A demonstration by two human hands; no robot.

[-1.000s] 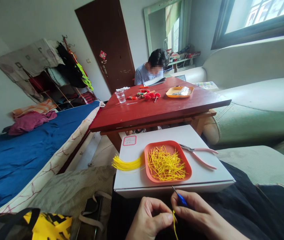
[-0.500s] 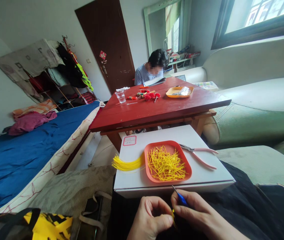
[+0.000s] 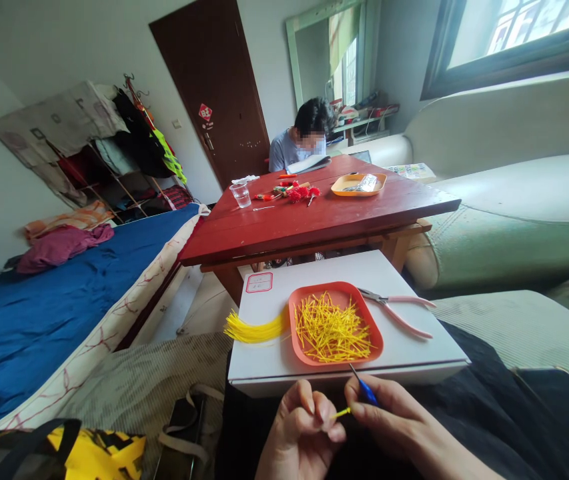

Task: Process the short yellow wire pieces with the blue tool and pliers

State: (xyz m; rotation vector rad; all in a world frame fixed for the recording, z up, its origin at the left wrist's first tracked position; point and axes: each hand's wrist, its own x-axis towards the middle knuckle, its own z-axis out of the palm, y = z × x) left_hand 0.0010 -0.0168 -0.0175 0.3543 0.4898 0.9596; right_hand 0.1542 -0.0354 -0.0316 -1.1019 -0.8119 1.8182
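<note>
Close to my body, my left hand (image 3: 304,427) has its fingers curled, with one end of a short yellow strand (image 3: 340,413) at the fingertips. The strand's other end, where a small knot seems to sit, is pinched by my right hand (image 3: 389,407). That same hand grips a blue-handled tool (image 3: 365,392) with a thin metal shaft pointing up and left; its exact tip is too small to make out. Just beyond my hands, an orange tray (image 3: 291,327) holds many short yellow strands (image 3: 331,327). It rests on a white box (image 3: 264,363).
On the box lie a yellow strand bundle (image 3: 254,328) and pink-handled pliers (image 3: 399,313). A red table (image 3: 264,233) behind carries a plastic cup (image 3: 241,195), red tassel-like pieces (image 3: 301,193) and a yellow tray (image 3: 339,189). A person (image 3: 284,150) sits at its far side.
My left fingers have closed and turned, and the yellow strand has swung from hanging down to nearly level between my hands. The blue-handled tool has shifted slightly right and up.
</note>
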